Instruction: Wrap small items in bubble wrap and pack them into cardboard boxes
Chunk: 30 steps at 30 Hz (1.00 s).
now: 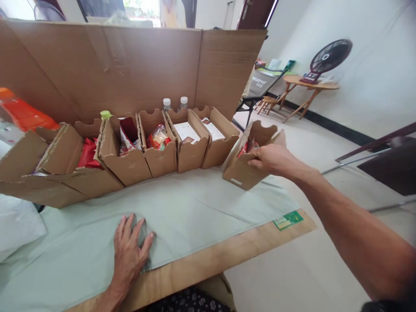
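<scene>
My right hand (271,161) is closed on the front edge of a small open cardboard box (235,175) at the right end of the table. The box stands slightly tilted and turned from the others, with a red packet (244,148) partly showing inside. My left hand (129,245) lies on the pale green cloth (182,203), fingers spread, holding nothing. Ahead of it stands a row of similar open boxes. One has a red bag (88,152), another a clear red-printed packet (159,138), and two hold white dotted packages (186,131).
A tall cardboard panel (146,65) rises behind the boxes, with two white-capped bottles (183,102) before it. An orange bottle (26,113) leans at the left beside white plastic (17,225). Beyond the table are a folding chair (261,82) and a fan (328,58).
</scene>
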### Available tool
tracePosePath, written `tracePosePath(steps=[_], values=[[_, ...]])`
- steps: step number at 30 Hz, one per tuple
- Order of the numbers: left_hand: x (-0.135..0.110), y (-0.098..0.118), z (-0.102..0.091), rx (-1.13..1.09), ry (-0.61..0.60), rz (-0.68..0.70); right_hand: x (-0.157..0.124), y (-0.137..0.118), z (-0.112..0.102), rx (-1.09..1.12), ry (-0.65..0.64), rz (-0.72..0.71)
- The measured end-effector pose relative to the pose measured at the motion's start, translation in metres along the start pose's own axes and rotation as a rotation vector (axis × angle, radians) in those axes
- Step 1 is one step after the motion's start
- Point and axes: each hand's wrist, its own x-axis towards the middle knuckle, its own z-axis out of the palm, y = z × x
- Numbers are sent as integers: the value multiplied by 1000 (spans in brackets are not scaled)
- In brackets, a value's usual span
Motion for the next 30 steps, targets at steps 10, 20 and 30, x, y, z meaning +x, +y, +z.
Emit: tracePosePath(steps=[10, 20, 30], values=[[2, 2, -1, -80, 26, -43, -5, -158, 27, 39, -682, -149], [5, 32, -23, -293, -38, -89, -64, -163, -10, 738, 97, -211], [94, 85, 0, -709, -141, -162, -116, -41, 125, 1191, 104, 462]])
